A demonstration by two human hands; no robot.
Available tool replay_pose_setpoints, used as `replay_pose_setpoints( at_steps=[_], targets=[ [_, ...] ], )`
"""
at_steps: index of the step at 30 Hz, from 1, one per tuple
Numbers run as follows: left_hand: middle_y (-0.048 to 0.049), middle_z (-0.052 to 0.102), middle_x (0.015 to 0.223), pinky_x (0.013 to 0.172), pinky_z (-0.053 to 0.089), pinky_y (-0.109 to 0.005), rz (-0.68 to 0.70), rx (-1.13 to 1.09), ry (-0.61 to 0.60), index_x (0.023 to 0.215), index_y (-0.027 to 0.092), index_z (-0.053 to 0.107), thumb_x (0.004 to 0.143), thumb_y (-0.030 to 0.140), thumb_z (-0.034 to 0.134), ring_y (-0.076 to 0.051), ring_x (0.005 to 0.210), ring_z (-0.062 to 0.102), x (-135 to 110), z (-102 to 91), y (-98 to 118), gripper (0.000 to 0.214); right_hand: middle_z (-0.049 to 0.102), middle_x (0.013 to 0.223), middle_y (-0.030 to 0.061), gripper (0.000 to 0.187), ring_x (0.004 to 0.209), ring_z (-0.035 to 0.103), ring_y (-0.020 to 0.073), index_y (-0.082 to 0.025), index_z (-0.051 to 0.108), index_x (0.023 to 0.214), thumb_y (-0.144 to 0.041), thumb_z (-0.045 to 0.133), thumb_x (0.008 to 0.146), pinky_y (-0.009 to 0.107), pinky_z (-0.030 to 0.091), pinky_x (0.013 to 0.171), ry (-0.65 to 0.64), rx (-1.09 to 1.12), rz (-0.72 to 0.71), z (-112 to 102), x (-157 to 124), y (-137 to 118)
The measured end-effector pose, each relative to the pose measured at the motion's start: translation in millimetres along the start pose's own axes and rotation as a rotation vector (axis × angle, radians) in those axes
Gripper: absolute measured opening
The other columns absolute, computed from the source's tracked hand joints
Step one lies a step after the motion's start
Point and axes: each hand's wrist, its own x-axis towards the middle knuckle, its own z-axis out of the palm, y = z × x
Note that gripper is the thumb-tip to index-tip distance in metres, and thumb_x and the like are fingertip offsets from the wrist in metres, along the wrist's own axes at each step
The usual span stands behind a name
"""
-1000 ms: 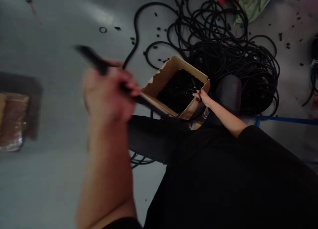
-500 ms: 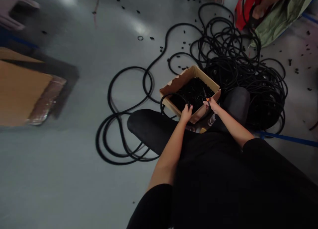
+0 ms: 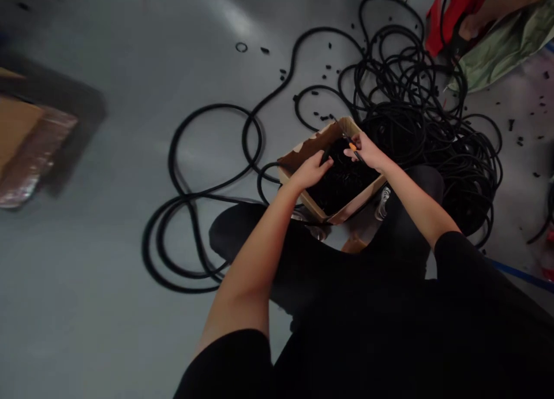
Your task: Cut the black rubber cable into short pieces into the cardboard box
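My left hand [image 3: 310, 171] is shut on a black rubber hose [image 3: 324, 155] above the near-left side of a torn cardboard box [image 3: 305, 148]. My right hand [image 3: 363, 151] grips a small cutting tool with an orange part [image 3: 352, 147], close to the same hose. Both hands are over the box, which sits between my knees. Short black hose pieces [image 3: 341, 185] fill it. One loop of the hose [image 3: 265, 183] runs over the box's left wall to the floor.
A large tangle of black hose [image 3: 415, 110] lies behind the box, and loose loops [image 3: 194, 197] lie to the left. Small black offcuts [image 3: 324, 76] dot the grey floor. Upper right, another person's limb [image 3: 480, 18] rests near red and green fabric [image 3: 502, 59]. Foil-edged cardboard [image 3: 26, 151] lies far left.
My left hand has come down from a blurred raised position with the hose and now sits over the box, close to my right hand. The view has shifted, showing more floor.
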Motion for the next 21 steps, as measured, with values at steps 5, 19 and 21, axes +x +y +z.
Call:
replay_pose_setpoints(
  at_steps=[5,19,21],
  targets=[
    [-0.0194,0.093,0.12,0.108,0.072,-0.049,-0.295,0.301,-0.295,0.131,0.023,0.077,0.121,0.04,0.061,-0.042,0.122,0.091,-2,2.0,-18,0.025,0.073,0.109,0.0038,0.049,0.1,0.073,0.0273,-0.027,0.055,0.13,-0.037,0.091,0.097,0.046,0.067,0.098,-0.089,-0.436,0.023,-7,31,5],
    [-0.0237,0.092,0.138,0.118,0.07,-0.052,-0.39,0.321,-0.339,0.15,0.021,0.073,0.126,0.038,0.066,-0.049,0.141,0.09,-40,9.9,-2,0.03,0.061,0.111,0.0028,0.049,0.111,0.078,0.0298,-0.028,0.052,0.132,-0.027,0.091,0.102,0.041,0.068,0.101,-0.262,-0.455,-0.033,7,6,22],
    [-0.0222,0.091,0.137,0.123,0.069,-0.051,-0.365,0.313,-0.287,0.154,0.021,0.072,0.123,0.038,0.069,-0.047,0.146,0.088,-37,8.3,-6,0.035,0.061,0.116,0.0026,0.049,0.119,0.078,0.0291,-0.027,0.052,0.132,-0.024,0.091,0.103,0.043,0.069,0.107,-0.237,-0.428,-0.048,6,14,31]
  ],
)
